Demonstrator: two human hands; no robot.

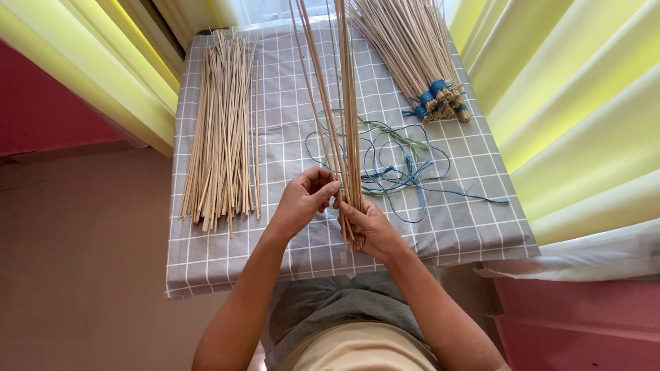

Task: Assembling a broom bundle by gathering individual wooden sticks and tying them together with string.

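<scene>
Checked tablecloth [227,254], both hands [302,199] [368,230] around upright sticks [347,103].

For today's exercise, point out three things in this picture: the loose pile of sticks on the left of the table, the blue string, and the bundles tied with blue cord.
Loose pile of sticks [220,130], head view, middle of the pile.
Blue string [402,172], head view, tangled middle.
Tied bundles [412,48], head view, sticks above the blue binding.

On the table [206,268] in front of you, the loose pile of sticks [220,130] lies to your left, the tied bundles [412,55] at the far right, the tangle of string [399,165] between them toward the right, and the sticks in your hands [344,103] rise over the middle.
</scene>
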